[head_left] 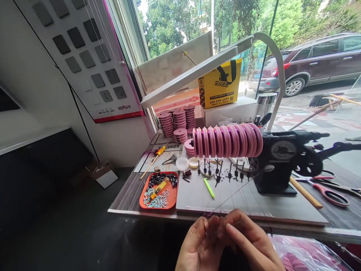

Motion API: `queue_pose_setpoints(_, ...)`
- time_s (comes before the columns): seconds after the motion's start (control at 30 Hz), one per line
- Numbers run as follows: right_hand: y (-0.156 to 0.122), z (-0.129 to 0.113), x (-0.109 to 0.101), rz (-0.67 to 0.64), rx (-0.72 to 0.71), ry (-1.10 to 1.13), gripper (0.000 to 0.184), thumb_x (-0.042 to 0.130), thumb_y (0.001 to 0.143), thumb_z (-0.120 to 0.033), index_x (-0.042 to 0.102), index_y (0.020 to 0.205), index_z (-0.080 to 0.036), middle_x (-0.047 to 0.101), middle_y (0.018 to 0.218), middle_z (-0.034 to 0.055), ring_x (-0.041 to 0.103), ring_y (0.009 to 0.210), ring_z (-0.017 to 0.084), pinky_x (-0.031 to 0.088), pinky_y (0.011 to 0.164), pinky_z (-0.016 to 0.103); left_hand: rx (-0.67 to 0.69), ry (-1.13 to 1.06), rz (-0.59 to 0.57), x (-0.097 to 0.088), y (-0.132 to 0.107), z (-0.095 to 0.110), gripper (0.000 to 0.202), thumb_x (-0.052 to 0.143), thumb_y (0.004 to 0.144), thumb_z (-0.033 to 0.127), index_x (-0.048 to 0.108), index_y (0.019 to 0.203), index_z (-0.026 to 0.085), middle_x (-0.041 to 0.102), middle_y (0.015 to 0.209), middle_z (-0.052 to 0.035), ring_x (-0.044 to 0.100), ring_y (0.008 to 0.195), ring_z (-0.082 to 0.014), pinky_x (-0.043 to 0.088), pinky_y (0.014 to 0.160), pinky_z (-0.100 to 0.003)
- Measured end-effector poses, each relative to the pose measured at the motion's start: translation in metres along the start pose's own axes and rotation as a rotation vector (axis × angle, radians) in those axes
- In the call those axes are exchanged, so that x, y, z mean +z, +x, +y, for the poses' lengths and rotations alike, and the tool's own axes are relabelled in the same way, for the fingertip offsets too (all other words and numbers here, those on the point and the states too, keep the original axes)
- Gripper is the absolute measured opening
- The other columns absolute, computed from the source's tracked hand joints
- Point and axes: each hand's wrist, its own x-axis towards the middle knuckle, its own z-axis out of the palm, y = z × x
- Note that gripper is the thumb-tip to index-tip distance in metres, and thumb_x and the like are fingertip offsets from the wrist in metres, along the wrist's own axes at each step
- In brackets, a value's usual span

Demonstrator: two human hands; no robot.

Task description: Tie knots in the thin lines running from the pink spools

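Note:
My left hand (199, 244) is closed in a pinch on a thin line (231, 196) that runs up toward the winding machine. Fingertips of my right hand (251, 241) meet it, pinched together just in front of the board's near edge; any tiny piece between them is too small to make out. Above, a row of pink foam spools (227, 140) sits on the shaft of the black winding machine (278, 165). Small black pieces (229, 172) stand on thin lines below the spools. A bright green pen-like tool (209, 188) lies on the white board (191, 197).
An orange tray (141, 192) of small parts lies left. Stacked pink spools (179, 119) stand behind, near a yellow bag (220, 84). The white lamp arm (197, 69) crosses overhead. Scissors (334, 197) and a wooden stick (307, 192) lie right. A plastic bag (307, 252) is below.

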Motion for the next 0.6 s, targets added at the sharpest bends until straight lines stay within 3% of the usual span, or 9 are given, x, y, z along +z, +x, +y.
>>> queue_pose_setpoints(0.2,0.004,0.005,-0.010,-0.136,-0.026,-0.062,0.023,0.061,0.085,-0.042,0.063,0.075,-0.022,0.064,0.071,0.0013,0.056,0.067,0.015,0.045,0.065,0.023,0.014,-0.015,0.035,0.003,0.000,-0.002,0.008,0.082,0.064,0.013,0.077,0.070,0.012,0.079,0.082,-0.0098,0.071,0.082,-0.0205,0.054,0.083,-0.031)
queue_pose_setpoints(0.6,-0.001,0.005,-0.001,-0.017,0.022,0.069,0.026,0.067,0.078,-0.045,0.064,0.069,-0.021,0.062,0.065,-0.0003,0.055,0.065,0.015,0.045,0.068,0.024,0.009,-0.025,0.034,0.004,-0.002,-0.003,0.004,0.080,0.066,0.010,0.077,0.068,0.011,0.079,0.080,-0.0102,0.071,0.079,-0.0205,0.054,0.082,-0.033)
